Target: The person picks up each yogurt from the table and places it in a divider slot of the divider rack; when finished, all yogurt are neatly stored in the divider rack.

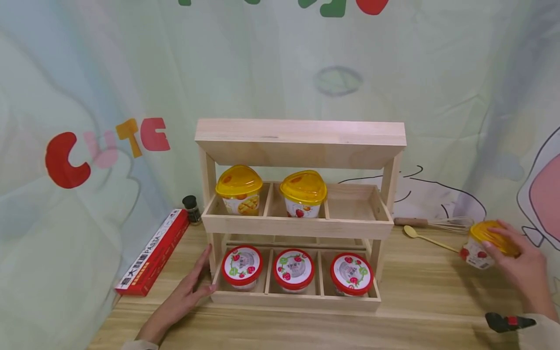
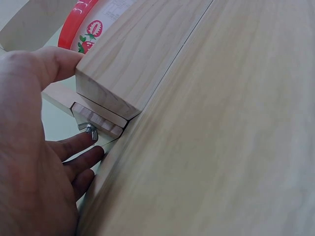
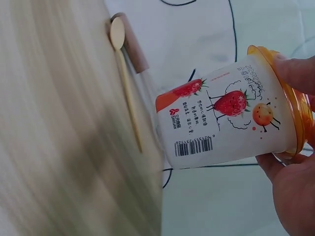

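At the far right in the head view, my right hand (image 1: 522, 260) grips a yogurt cup (image 3: 226, 110) by its yellow domed lid. The cup, printed with strawberries, is tilted and held above the table. My left hand (image 1: 185, 294) rests against the left side of a two-tier wooden rack (image 1: 297, 227), thumb at the lower tray's front corner, fingers beside a wing nut (image 2: 89, 129). Two yellow-lidded cups, mango (image 1: 239, 189) and strawberry (image 1: 304, 193), stand in the upper tray's left and middle compartments. Three red-rimmed tubs (image 1: 293, 269) fill the lower compartments.
Behind the right hand lie a whisk (image 1: 411, 222) and a wooden spoon (image 1: 430, 239). Left of the rack, a red pasta box (image 1: 153, 253) lies near a small black-capped jar (image 1: 191, 210). A printed curtain (image 1: 280, 58) hangs behind the table.
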`<state>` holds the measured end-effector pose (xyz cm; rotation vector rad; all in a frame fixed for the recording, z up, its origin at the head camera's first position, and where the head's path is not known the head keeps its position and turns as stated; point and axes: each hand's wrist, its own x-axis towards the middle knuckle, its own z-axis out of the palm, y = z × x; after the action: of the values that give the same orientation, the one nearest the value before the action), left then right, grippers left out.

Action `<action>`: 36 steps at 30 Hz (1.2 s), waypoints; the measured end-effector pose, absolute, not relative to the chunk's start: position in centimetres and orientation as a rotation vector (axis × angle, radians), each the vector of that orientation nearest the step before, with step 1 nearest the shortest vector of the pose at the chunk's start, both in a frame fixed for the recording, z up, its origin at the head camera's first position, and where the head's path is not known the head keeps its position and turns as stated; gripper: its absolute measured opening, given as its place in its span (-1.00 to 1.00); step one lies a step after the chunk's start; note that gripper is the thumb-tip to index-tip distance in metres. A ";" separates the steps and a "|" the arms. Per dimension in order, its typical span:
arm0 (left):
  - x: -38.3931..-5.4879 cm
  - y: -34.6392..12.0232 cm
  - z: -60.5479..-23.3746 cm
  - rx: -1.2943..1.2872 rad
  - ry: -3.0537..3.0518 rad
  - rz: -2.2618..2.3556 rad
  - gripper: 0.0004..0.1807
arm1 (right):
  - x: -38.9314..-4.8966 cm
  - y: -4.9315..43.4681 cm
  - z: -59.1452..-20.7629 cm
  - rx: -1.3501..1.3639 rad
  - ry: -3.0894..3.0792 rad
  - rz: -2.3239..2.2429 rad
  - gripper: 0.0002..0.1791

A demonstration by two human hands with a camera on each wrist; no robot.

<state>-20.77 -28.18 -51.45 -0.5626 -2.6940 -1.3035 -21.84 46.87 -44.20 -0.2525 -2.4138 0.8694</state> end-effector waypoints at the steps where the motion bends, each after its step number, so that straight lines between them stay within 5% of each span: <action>1: -20.8 -28.2 -51.5 -0.564 -2.695 -1.303 0.05 | -21.8 46.8 -44.0 -0.252 -2.414 0.868 -0.43; 36: -20.6 -28.4 -51.3 -0.619 -2.647 -1.291 0.04 | -19.4 40.9 -37.8 0.205 -2.181 0.883 -0.58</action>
<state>-20.58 -28.37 -51.31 -0.6193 -2.6472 -1.2915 -19.44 40.94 -37.76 0.2047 -2.1808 0.8830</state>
